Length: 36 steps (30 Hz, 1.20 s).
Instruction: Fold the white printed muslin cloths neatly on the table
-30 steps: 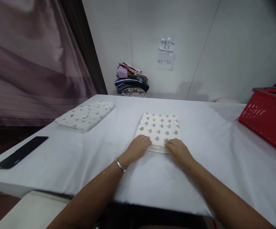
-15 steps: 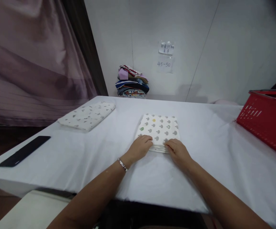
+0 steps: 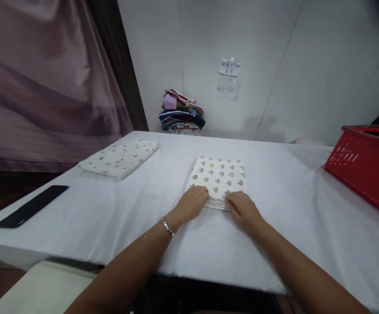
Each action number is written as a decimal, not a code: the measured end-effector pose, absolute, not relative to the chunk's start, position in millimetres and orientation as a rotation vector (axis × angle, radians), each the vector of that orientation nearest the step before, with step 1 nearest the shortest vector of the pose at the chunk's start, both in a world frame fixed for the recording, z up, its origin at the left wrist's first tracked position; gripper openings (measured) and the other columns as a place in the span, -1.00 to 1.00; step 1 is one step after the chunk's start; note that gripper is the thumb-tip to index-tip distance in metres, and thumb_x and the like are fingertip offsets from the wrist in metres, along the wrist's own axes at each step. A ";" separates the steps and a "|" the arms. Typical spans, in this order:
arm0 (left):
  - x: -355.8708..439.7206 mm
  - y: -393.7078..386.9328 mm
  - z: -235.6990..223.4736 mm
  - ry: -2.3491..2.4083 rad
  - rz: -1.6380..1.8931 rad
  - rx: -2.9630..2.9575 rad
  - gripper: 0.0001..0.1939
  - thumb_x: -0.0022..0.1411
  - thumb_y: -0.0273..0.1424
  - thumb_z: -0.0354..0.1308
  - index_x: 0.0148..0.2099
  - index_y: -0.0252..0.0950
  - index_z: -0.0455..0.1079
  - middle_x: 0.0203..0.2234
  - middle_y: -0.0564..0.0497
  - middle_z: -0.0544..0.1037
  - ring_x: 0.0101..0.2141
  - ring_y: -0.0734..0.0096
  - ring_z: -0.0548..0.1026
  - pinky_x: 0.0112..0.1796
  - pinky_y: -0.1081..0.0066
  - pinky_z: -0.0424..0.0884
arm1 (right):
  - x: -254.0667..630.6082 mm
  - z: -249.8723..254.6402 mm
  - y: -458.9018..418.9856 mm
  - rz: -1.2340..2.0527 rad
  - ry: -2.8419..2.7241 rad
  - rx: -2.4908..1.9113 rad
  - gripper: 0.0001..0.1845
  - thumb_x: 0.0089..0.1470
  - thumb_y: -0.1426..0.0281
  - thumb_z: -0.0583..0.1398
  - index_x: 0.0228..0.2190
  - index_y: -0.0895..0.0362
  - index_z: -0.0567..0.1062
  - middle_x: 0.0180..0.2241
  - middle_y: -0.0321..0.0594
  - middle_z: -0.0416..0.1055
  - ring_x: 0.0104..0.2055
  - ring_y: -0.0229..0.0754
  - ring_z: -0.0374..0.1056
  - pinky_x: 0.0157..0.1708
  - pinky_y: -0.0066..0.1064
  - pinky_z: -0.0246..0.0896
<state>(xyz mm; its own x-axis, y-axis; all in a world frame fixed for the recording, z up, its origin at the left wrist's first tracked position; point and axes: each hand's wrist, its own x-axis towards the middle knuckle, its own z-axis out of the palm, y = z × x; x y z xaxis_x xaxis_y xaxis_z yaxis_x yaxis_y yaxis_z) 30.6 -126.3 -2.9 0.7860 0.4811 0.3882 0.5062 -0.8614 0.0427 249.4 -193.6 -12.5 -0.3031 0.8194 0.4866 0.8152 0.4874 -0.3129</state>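
With the left hand (image 3: 192, 204) and right hand (image 3: 245, 210) pinching the folded cloth (image 3: 218, 175) by its near edge, light, even tension should keep its layers aligned.

From where I stand it looks like a plain indoor workroom for handling cloth, though I can't tell whether home or workshop: a broad table under a white cover (image 3: 274, 192), folded fabrics stacked (image 3: 182, 113) by pale wall panels (image 3: 235, 35), handwritten notes (image 3: 227, 78) taped up, a pinkish curtain (image 3: 39, 87), a red shopping-style basket (image 3: 369, 170)
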 end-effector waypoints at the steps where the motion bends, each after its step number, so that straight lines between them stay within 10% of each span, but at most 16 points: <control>1: 29.9 -125.9 -3.9 -0.803 -0.577 -2.914 -0.78 0.27 -0.60 -0.17 -0.27 -0.30 0.27 -0.30 -0.03 0.39 -0.25 0.34 0.31 -0.20 0.31 0.26 | 248.8 -11.7 -194.0 -0.005 -2.166 -1.343 -0.82 0.15 0.46 0.03 -0.25 0.11 0.41 -0.28 -0.16 0.41 -0.23 -0.13 0.27 -0.22 -0.28 0.15; 17: 27.4 -129.6 -7.6 -0.849 -0.643 -2.951 -0.79 0.25 -0.50 -0.02 -0.06 -0.25 0.25 -0.25 -0.03 0.41 -0.24 0.33 0.34 -0.19 0.29 0.28 | 249.8 -13.6 -192.6 -0.081 -2.236 -1.351 -0.77 0.16 0.47 0.02 -0.21 0.07 0.43 -0.27 -0.16 0.40 -0.25 -0.10 0.28 -0.27 -0.26 0.20; 30: 18.8 -122.3 -2.6 -0.875 -0.923 -2.958 -0.76 0.31 -0.32 -0.04 -0.34 -0.24 0.39 -0.36 0.02 0.47 -0.26 0.41 0.39 -0.20 0.35 0.30 | 285.1 -9.5 -186.8 0.146 -1.760 -1.457 -0.72 0.14 0.27 0.04 -0.19 0.06 0.48 -0.16 -0.14 0.44 -0.15 -0.13 0.36 -0.24 -0.30 0.32; 36: 6.0 -86.2 -15.9 -1.873 -1.407 -2.546 -0.72 0.22 -0.23 0.05 -0.11 -0.28 0.36 -0.25 -0.07 0.50 -0.33 0.38 0.46 -0.35 0.40 0.34 | 310.6 -20.3 -163.0 0.489 -1.477 -1.861 -0.31 0.06 0.05 0.08 0.13 0.17 0.21 -0.46 -0.18 0.49 -0.60 -0.19 0.36 -0.59 -0.36 0.27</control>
<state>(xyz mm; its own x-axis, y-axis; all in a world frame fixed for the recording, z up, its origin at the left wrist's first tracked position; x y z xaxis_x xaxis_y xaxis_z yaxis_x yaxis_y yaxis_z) 6.0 -86.2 -15.9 0.1063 0.9040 0.4140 0.6495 -0.3784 0.6595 310.6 -163.0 -20.3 0.2785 0.9518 0.1284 0.6871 -0.1040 -0.7191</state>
